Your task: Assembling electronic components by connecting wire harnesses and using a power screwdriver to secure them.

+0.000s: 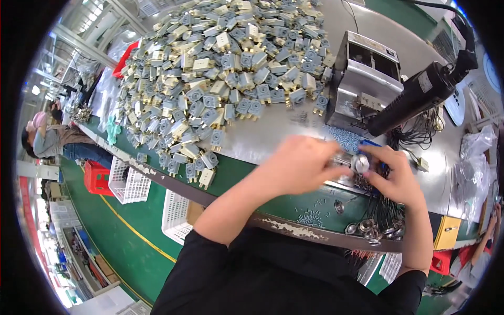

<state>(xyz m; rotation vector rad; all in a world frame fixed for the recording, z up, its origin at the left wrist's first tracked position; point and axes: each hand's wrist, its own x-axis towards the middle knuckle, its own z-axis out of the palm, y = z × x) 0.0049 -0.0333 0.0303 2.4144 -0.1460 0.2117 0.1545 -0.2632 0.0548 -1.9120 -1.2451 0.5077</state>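
Above the workbench, my two hands are close together in front of a metal machine. My right hand has thumb and fingers closed around a shiny round metal part. My left hand, blurred by motion, reaches in from the left with thumb and forefinger curled at the same spot. Whatever it pinches is too small or smeared to name. Behind the hands lies a patch of small bluish screws. Loose screws are scattered on the green mat nearer to me, beside several round metal parts with dark wires.
A huge heap of grey and cream plastic blocks with brass pins covers the bench's left and back. The metal machine and a black cylindrical electric screwdriver stand behind my hands. White baskets sit below the left edge. People work at both sides.
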